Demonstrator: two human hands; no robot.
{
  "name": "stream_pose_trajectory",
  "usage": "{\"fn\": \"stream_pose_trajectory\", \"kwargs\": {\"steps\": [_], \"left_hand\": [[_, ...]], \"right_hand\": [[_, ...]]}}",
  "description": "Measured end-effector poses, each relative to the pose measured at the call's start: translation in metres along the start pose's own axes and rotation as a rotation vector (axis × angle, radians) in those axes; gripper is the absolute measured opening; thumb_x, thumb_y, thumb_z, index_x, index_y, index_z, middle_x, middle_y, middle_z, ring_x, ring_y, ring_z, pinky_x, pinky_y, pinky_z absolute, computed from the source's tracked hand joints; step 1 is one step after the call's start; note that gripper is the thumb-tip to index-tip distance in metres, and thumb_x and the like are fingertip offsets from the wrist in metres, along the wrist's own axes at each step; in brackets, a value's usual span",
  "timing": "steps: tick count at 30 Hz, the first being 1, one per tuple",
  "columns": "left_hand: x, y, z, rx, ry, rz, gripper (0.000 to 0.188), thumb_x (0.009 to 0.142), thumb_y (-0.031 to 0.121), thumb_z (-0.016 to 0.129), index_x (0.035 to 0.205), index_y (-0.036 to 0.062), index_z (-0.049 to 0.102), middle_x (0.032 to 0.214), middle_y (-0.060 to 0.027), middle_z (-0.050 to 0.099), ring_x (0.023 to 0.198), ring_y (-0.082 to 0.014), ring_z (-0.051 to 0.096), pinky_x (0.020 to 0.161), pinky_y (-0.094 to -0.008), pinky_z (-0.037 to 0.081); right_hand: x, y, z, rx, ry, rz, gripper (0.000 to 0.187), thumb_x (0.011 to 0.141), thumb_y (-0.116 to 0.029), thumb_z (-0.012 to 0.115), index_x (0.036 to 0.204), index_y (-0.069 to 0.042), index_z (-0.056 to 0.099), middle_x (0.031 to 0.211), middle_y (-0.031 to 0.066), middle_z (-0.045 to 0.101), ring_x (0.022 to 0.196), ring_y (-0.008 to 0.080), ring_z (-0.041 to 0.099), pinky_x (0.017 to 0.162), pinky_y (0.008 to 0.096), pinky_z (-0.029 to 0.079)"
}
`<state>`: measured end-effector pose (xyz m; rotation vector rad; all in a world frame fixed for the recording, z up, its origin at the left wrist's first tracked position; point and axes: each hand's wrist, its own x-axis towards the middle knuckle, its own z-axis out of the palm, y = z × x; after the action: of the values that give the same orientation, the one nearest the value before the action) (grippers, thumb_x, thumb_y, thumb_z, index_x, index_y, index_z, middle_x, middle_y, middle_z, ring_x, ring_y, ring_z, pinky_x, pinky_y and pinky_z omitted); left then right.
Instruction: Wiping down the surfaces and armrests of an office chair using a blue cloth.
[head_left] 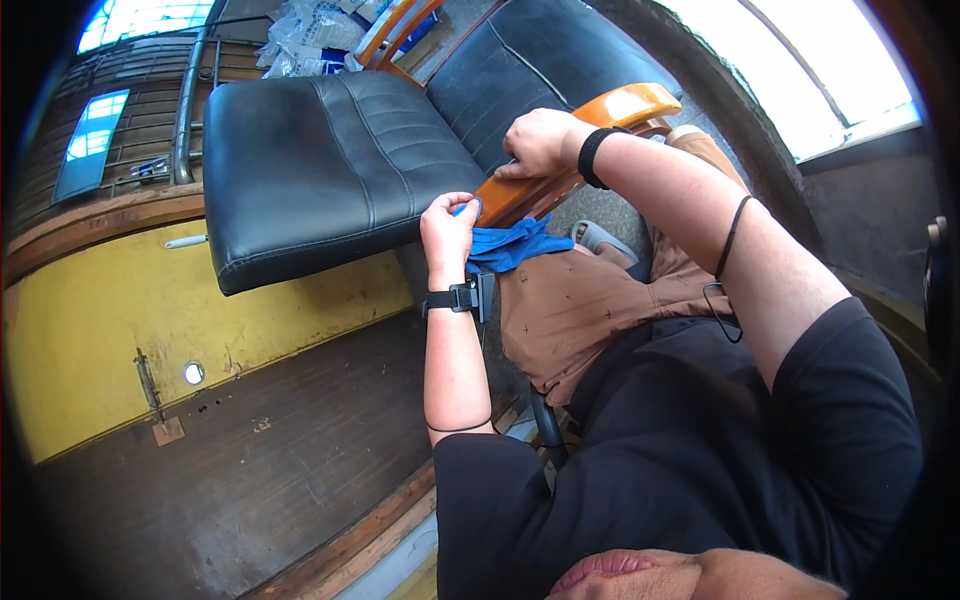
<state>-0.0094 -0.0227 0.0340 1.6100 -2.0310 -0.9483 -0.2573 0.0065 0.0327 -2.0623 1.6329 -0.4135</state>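
Note:
A chair with a black padded seat and matching backrest lies tilted before me. Its glossy orange-brown wooden armrest runs along the near side. My left hand pinches a blue cloth at the armrest's lower left end, beside the seat's edge. Most of the cloth drapes below the wood, over my brown trousers. My right hand is curled over the armrest farther along, its fingertips partly hidden.
A lever with a pale grip sticks out under the seat. At left are a yellow panel and a dark wooden board. Clear plastic bags lie behind the chair. A metal railing stands far left.

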Motion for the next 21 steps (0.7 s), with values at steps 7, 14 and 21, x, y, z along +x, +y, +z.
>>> {"fn": "stream_pose_trajectory", "kwargs": {"steps": [7, 14, 21], "left_hand": [[0.001, 0.003, -0.001, -0.042, 0.006, -0.093, 0.016, 0.085, 0.013, 0.081, 0.093, -0.0001, 0.078, 0.078, -0.0040, 0.072, 0.070, -0.0086, 0.060, 0.068, -0.0270, 0.051], [-0.004, 0.020, -0.003, 0.196, -0.008, -0.004, 0.020, 0.086, 0.017, 0.080, 0.094, -0.0010, 0.078, 0.082, -0.0093, 0.075, 0.074, -0.0118, 0.065, 0.073, -0.0292, 0.054], [0.002, 0.018, -0.006, 0.114, -0.042, -0.061, 0.018, 0.085, 0.016, 0.080, 0.092, -0.0012, 0.078, 0.080, -0.0145, 0.076, 0.073, -0.0155, 0.069, 0.074, -0.0317, 0.055]], "right_hand": [[0.000, 0.000, -0.001, 0.000, -0.016, 0.008, 0.052, 0.095, -0.057, 0.060, 0.090, -0.008, 0.080, 0.086, 0.0163, 0.075, 0.086, 0.0352, 0.073, 0.083, 0.0435, 0.058], [0.000, 0.001, 0.000, -0.008, 0.002, -0.003, 0.053, 0.095, -0.057, 0.060, 0.091, -0.008, 0.080, 0.087, 0.0161, 0.075, 0.087, 0.0349, 0.073, 0.084, 0.0432, 0.058], [0.001, 0.001, 0.001, -0.003, -0.003, 0.004, 0.053, 0.095, -0.057, 0.060, 0.091, -0.008, 0.080, 0.087, 0.0163, 0.075, 0.087, 0.0354, 0.072, 0.084, 0.0435, 0.058]]}}
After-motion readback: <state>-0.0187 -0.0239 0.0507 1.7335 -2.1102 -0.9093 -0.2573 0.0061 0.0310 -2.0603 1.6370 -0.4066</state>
